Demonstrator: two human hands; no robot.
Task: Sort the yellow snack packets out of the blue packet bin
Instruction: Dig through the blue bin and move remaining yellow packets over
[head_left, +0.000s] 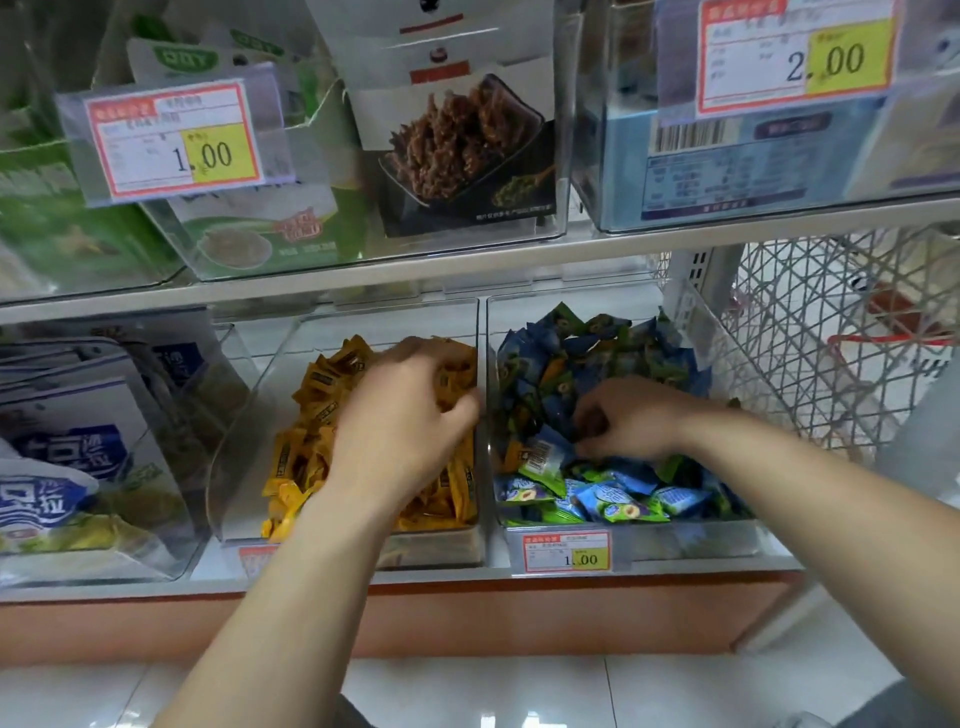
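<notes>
A clear bin (480, 338) in the middle of the lower shelf holds a heap of yellow snack packets (306, 457). To its right, the blue packet bin (727, 535) is full of blue and green packets (613, 499). A stray yellow packet (511, 455) lies at that bin's left wall. My left hand (405, 415) hovers over the yellow heap, fingers bent down and blurred, thumb spread apart. My right hand (628, 426) is in the blue bin, and its curled fingers pinch a blue packet in the pile, next to a packet showing its barcode (543, 457).
A price tag (566, 552) hangs on the blue bin's front. Left of the yellow bin, another bin holds white and blue bags (67, 447). The upper shelf edge (467, 260) juts out above the bins. A wire basket (831, 332) stands at the right.
</notes>
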